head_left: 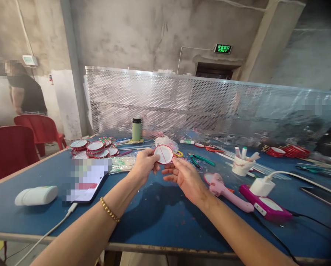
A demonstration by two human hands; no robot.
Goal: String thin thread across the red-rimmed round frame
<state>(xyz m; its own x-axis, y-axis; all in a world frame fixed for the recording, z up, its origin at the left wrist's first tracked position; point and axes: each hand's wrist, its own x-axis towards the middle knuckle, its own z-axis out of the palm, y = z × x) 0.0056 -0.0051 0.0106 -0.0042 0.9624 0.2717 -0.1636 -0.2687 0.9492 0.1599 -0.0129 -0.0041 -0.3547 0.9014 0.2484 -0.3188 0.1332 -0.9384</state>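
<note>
A small round white disc with a red rim is held up above the blue table, a thin red line running across its face. My left hand pinches its left edge between thumb and fingers. At its lower right edge, my right hand grips with thumb and forefinger while the other fingers are loosely curled. Similar red-rimmed discs lie in piles at the back left. Just behind my right hand are green-handled pliers and a pink glue gun lies to its right.
A phone on a cable and a white bottle lie at left. A green bottle stands at the back by a perforated metal screen. At right are a paper cup of markers and a magenta power strip with cords.
</note>
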